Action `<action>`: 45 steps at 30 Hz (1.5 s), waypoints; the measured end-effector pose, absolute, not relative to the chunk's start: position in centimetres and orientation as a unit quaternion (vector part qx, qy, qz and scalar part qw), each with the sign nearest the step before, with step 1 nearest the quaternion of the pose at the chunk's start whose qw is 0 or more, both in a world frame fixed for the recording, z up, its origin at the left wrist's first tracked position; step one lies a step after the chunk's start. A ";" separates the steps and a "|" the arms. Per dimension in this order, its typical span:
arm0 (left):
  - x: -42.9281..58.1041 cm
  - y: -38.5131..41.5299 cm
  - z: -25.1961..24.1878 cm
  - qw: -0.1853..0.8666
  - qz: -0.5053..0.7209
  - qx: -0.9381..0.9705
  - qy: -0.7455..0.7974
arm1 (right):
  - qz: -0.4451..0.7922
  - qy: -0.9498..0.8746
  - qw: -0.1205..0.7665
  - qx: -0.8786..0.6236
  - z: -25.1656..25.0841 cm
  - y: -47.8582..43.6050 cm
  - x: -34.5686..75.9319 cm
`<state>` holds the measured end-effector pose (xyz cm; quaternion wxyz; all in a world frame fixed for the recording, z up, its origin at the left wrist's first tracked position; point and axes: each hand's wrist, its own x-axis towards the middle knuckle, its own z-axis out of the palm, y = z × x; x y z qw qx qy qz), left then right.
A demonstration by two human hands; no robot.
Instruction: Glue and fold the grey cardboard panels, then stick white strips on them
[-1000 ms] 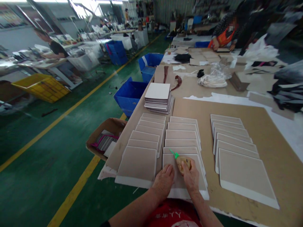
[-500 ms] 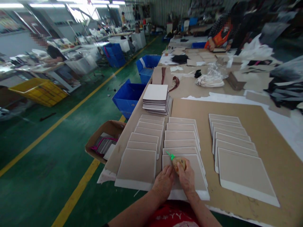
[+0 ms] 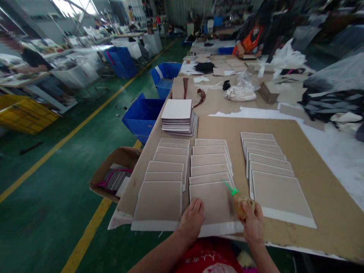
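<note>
My left hand (image 3: 193,216) lies flat with its fingers on the left side of the front beige board (image 3: 210,204) in the middle row. Its fingers are stretched out and hold nothing. Wrapped around a yellowish-brown squeeze bottle (image 3: 241,206), my right hand (image 3: 254,225) is over the same board's right edge. The bottle's thin green nozzle (image 3: 233,191) points up and left over the board. Whether the tip touches the board I cannot tell. Overlapping boards run back from this one, each with a pale border.
A left row of boards (image 3: 157,204) and a right row (image 3: 280,193) flank the middle one. Behind stands a board stack (image 3: 176,110). Beside the table are a cardboard box (image 3: 95,182) and blue bins (image 3: 142,117). A co-worker in an orange apron (image 3: 251,42) works at the far end.
My right hand has moved right with the squeeze bottle, away from my left hand to the board's right edge. My left hand stays on the board's left side. The view has turned slightly right.
</note>
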<state>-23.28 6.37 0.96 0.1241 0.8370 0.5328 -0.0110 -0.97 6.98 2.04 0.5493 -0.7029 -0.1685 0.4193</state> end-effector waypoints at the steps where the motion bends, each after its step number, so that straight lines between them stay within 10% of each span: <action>1: -23.3 6.4 1.0 0.126 -0.010 0.838 0.532 | 0.402 -0.163 0.555 -0.710 2.0 6.3 0.2; 45: -23.4 5.5 0.5 0.122 0.045 0.838 0.529 | 0.396 -0.410 0.418 -0.708 1.2 6.0 -7.6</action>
